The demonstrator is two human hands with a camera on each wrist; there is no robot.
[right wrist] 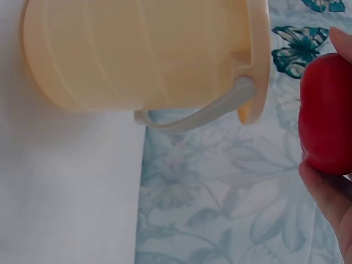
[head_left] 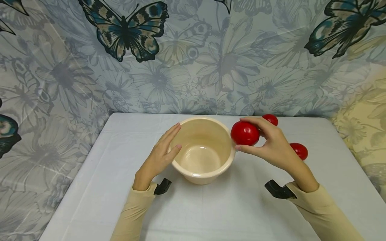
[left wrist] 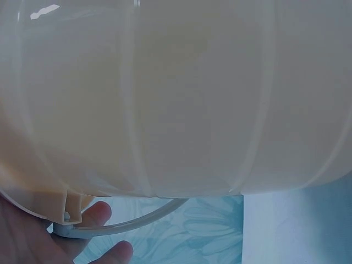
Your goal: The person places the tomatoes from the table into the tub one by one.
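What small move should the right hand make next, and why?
Probably, the right hand should bring the tomato left, over the bucket: it holds the tomato just right of the rim, and the bucket's top is open.

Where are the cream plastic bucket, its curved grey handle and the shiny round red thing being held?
Cream plastic bucket [head_left: 205,137], head view: inner far wall.
Curved grey handle [right wrist: 204,114], right wrist view: its middle.
Shiny round red thing [head_left: 245,133], head view: front.

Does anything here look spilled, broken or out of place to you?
No, nothing stands out. The cream bucket stands upright with no visible damage, the left hand at its rim. The right hand holds one red item; two more are beyond it. I see no spill on the white table.
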